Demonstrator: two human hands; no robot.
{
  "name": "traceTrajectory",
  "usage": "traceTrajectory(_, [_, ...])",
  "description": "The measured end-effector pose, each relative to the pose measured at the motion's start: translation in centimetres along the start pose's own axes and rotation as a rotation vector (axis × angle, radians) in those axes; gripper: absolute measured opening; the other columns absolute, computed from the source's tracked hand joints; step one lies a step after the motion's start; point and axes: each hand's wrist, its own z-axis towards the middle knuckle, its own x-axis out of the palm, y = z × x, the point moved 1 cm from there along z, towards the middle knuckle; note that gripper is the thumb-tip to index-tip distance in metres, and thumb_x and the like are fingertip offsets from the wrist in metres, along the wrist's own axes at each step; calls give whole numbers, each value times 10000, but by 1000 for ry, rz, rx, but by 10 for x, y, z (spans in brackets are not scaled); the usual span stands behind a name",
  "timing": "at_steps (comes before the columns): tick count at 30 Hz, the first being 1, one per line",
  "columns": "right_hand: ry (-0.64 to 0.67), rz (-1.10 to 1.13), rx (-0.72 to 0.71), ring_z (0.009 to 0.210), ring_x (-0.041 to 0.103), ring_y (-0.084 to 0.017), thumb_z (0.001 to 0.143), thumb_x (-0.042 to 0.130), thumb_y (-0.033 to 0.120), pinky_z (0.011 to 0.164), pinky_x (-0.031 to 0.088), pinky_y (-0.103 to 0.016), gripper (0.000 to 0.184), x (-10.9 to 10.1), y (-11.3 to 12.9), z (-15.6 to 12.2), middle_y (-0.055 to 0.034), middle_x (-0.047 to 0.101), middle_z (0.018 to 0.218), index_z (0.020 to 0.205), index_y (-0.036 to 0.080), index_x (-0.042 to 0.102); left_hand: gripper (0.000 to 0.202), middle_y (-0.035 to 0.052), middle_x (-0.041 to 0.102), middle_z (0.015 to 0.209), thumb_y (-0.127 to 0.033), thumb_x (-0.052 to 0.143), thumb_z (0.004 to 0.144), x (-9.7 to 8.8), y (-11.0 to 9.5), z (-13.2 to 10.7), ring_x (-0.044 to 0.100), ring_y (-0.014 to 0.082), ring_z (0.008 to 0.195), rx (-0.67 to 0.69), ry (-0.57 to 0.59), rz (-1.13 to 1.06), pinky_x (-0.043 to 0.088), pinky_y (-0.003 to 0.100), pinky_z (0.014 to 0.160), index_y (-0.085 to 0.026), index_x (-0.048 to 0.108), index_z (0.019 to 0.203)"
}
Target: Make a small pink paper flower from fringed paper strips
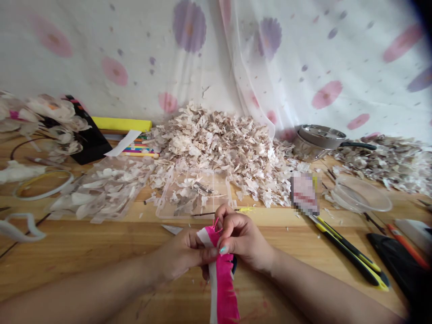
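Observation:
A strip of pink and white fringed crepe paper (222,283) hangs down between my hands over the wooden table (84,252). My left hand (184,254) is closed, pinching the strip's upper part from the left. My right hand (241,236) is closed too, its fingertips gripping the top of the strip, where a small pink tuft sticks up. Both hands touch each other around the paper near the table's front middle.
A big heap of pale dried petals (219,144) lies behind, with clear plastic trays (195,193) in front of it. A metal pan (319,139), a clear bowl (361,193), yellow-black cutters (351,252) lie right. Tape ring (43,184) and paper flowers (50,117) left.

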Motion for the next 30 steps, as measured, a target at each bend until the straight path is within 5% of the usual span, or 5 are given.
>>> traceTrajectory(5, [17,-70,-19,777,524,-129,631,849,270,763,451,-281,76,0,1,0,-15,559,864,651,268,775,409,41,666,672,-497,788,667,0,0,-1,583,124,571,-1,-36,16,449,223,545,-122,677,789])
traceTrajectory(15, [99,34,19,1005,594,-147,789,732,232,953,426,-315,68,1,5,-2,-23,562,1353,809,267,787,334,17,665,686,-450,772,710,3,-3,-3,564,106,584,-9,-68,-12,429,219,577,-138,675,777])
traceTrajectory(20, [15,11,30,1060,587,-196,803,716,297,945,443,-362,77,0,1,-2,-43,600,1300,794,261,783,360,15,656,663,-470,773,697,4,-4,-3,548,104,567,-34,-115,-54,427,217,564,-134,660,761])
traceTrajectory(26, [-141,54,-53,996,541,-167,693,809,257,919,424,-305,67,-1,-4,1,-30,588,1037,662,241,752,363,-12,626,606,-482,759,714,5,0,-2,529,84,523,104,-198,-74,392,193,514,-140,657,781])
traceTrajectory(30, [-128,100,-9,929,529,-158,676,819,277,858,433,-291,131,1,-4,1,-29,545,1013,641,206,714,361,4,632,605,-481,742,735,4,2,-1,540,91,521,118,-197,-27,392,193,500,-131,659,759])
